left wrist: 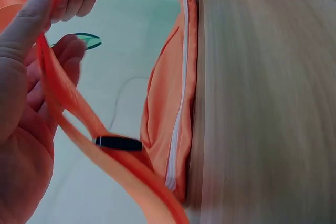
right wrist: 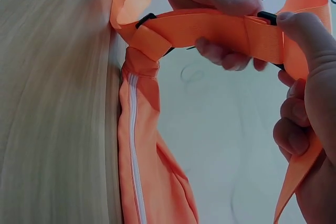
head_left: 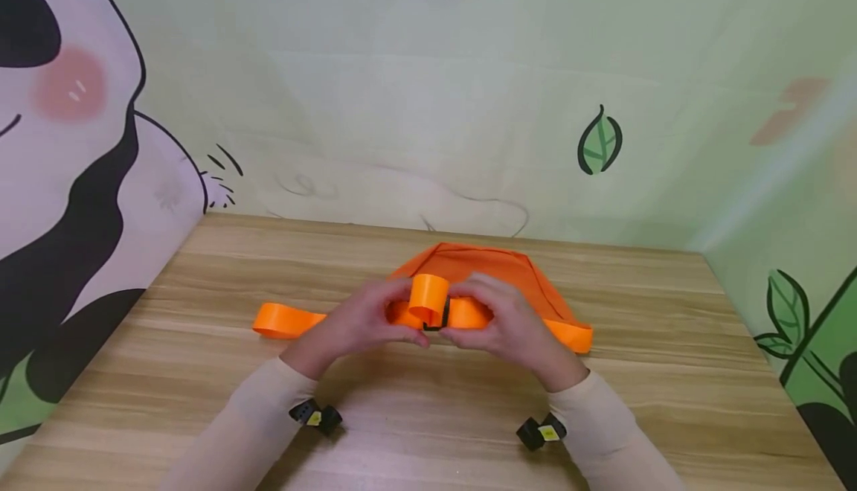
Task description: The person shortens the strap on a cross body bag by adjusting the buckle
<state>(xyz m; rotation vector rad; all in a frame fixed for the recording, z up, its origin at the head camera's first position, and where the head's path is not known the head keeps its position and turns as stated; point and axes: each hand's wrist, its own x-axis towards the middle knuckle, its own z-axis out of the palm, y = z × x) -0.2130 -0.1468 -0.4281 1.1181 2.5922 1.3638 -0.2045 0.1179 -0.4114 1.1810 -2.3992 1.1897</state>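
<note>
Orange cloth forms a soft pouch with a white zip, contents hidden, near the middle of the wood-grained table's far edge. Left hand and right hand both pinch its ribbed, looped strap beside a black buckle.

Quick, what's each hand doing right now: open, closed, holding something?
Left hand: closed, holding the orange strap.
Right hand: closed, holding the strap near the black buckle.

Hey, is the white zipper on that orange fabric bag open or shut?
Shut, as far as the wrist views show: the white zipper runs as one unbroken line along the orange fabric bag, with no gap visible.
</note>
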